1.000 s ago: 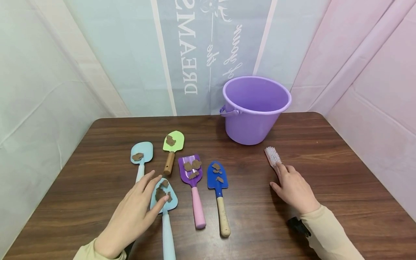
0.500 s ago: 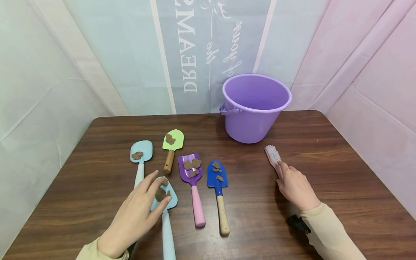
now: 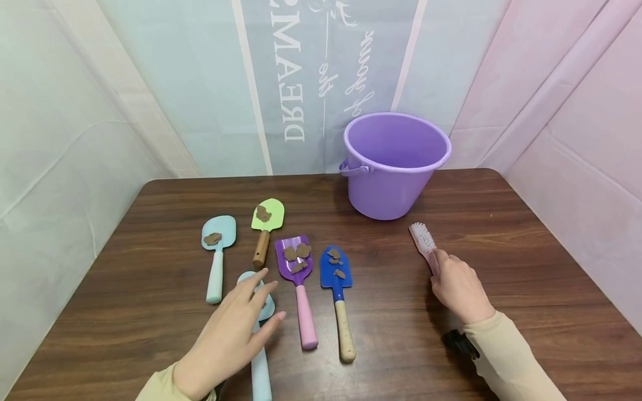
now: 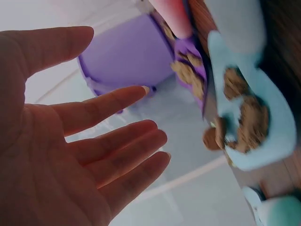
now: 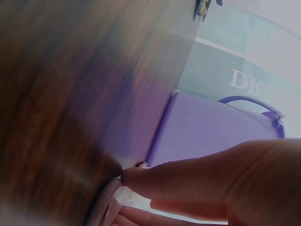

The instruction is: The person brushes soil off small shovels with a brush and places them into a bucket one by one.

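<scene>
My right hand [image 3: 460, 289] grips the handle of a pink scrubbing brush [image 3: 423, 238] at the right of the table; its whitish bristles face up. In the right wrist view the thumb lies along the pink handle [image 5: 106, 202]. My left hand [image 3: 228, 334] hovers with spread, relaxed fingers over the nearest light blue shovel [image 3: 261, 373], hiding much of its blade. The left wrist view shows the palm holding nothing, and brown clumps [image 4: 251, 122] on that blade. Beside this hand lies a purple shovel with a pink handle [image 3: 307, 320].
A purple bucket [image 3: 386, 195] stands at the back right. A blue trowel [image 3: 336, 281], a green shovel [image 3: 275, 214] and another light blue shovel [image 3: 215, 273] also lie on the table, bearing brown clumps. Fabric curtains [image 3: 200, 83] surround the table's back and sides.
My right hand has closed its thumb and fingers round the brush handle. My left hand has shifted to the right, now covering the clumps on the near light blue shovel.
</scene>
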Motion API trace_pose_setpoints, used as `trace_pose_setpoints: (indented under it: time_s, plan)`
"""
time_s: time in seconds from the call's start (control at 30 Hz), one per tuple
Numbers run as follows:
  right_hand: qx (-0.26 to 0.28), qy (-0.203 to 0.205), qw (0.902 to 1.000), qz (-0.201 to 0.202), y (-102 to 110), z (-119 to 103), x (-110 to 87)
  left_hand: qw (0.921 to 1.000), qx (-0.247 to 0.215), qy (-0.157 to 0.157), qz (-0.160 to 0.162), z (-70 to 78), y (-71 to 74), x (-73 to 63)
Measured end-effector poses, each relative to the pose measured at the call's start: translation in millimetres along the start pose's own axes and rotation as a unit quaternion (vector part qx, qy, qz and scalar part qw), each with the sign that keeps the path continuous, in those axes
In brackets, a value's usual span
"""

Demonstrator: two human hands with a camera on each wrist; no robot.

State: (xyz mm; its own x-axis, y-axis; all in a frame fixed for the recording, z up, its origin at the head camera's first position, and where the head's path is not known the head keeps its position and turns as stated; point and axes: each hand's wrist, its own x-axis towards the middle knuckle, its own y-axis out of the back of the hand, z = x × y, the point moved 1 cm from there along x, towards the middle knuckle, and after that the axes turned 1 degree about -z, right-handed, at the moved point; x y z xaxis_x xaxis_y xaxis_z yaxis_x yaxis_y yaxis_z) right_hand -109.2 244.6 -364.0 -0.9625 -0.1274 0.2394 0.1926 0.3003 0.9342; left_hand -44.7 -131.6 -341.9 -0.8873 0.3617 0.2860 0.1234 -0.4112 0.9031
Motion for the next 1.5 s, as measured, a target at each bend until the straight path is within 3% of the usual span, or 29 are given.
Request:
trace_pose_setpoints:
  time_s: [0.2, 0.53, 0.7, 0.97, 1.2, 1.5]
  plan:
    - [0.000, -0.004, 1.0000, 0.000, -0.5, 0.9, 1.2, 0.9995, 0.001, -0.030, -0.010, 12.6, -4.4, 6.2]
    - [0.002, -0.021, 0.9997, -0.014, 1.8, 0.9, -0.2, 0.9941, -0.047, -0.053, -0.082, 41.4, -8.3, 13.5]
    - [0.005, -0.034, 0.9991, -0.026, 2.6, 1.8, -1.5, 0.9921, -0.032, -0.073, -0.097, 50.6, -13.6, 18.2]
    - [-0.006, -0.055, 0.9974, -0.046, 3.6, 4.4, -1.6, 0.9903, -0.015, -0.078, -0.114, 59.9, -20.6, 23.6]
    - [-0.010, -0.058, 0.9966, -0.058, 5.8, 4.2, -2.9, 0.9877, 0.040, -0.076, -0.131, 66.0, -27.8, 27.9]
    - [-0.005, -0.071, 0.9955, -0.063, 5.0, 2.9, -3.6, 0.9829, 0.082, -0.111, -0.122, 69.1, -26.5, 28.7]
